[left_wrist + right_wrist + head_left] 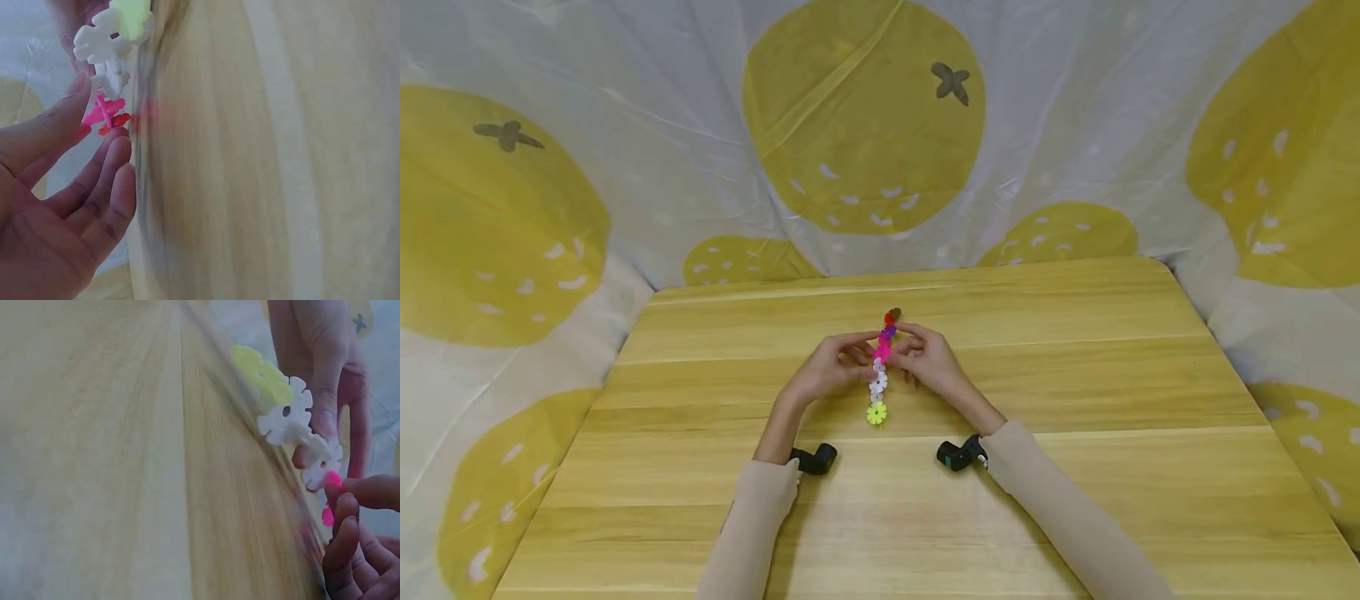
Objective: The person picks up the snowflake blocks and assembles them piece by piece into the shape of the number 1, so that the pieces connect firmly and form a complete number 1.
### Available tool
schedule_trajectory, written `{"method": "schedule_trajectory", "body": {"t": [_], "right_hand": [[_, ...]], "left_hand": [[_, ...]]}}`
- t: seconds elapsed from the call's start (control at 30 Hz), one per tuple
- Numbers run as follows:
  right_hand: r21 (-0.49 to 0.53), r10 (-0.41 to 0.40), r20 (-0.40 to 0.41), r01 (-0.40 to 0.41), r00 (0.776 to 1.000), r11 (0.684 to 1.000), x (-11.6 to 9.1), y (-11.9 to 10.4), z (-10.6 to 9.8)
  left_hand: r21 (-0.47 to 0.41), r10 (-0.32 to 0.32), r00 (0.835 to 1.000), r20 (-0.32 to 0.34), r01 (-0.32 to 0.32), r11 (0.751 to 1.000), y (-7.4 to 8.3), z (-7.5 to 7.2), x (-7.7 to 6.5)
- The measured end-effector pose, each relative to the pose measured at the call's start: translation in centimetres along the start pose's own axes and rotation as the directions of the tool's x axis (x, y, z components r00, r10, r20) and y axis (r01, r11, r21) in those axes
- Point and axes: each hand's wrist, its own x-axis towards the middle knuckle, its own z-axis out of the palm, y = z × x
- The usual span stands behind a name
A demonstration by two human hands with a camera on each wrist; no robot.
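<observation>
A chain of interlocking snowflake discs stands over the middle of the table, held between both hands. Its near end is a yellow-green disc [876, 413], followed by several white discs [878, 384]. Pink discs [883, 347], a purple disc [889, 332], a red disc [890, 318] and a brown disc [895, 312] continue toward the far end. From the left, my left hand [831, 368] grips the chain, its thumb against a white disc [319, 464]. My right hand [932, 365] pinches the pink part, its fingertips [342, 500] partly covering it.
The wooden table [1075, 350] extends on all sides of the hands. Black wrist cameras [815, 459] sit at both sleeve cuffs. Behind the table hangs a pale cloth [1060, 108] printed with yellow fruit shapes.
</observation>
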Motion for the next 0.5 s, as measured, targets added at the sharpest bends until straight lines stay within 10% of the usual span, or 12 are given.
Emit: {"method": "schedule_trajectory", "body": {"t": [0.5], "right_hand": [[-0.008, 0.007, 0.018, -0.007, 1.0, 1.0, 0.6, 0.63, 0.04]], "left_hand": [[0.007, -0.038, 0.999, -0.022, 0.038, 0.999, -0.78, -0.2, 0.58]]}}
